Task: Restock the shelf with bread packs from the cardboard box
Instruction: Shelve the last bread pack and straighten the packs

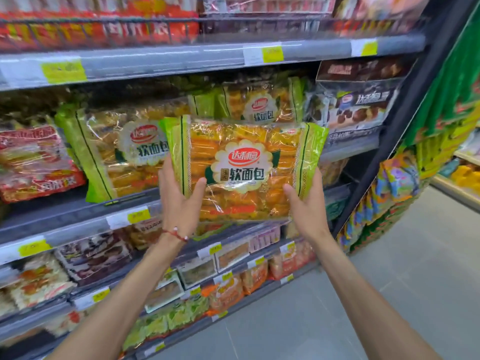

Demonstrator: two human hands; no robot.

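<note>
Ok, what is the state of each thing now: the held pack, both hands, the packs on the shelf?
Held bread pack: sealed, upright, held in front of the shelf, not yet placed.
Left hand: grips the pack's lower left, thumb on front.
Right hand: grips the pack's lower right, thumb on front.
Shelf bread packs: sealed, standing on the shelf behind it.

Green-orange bread pack [241, 170] upright, held before shelf [78, 211] w/ matching packs.
</note>
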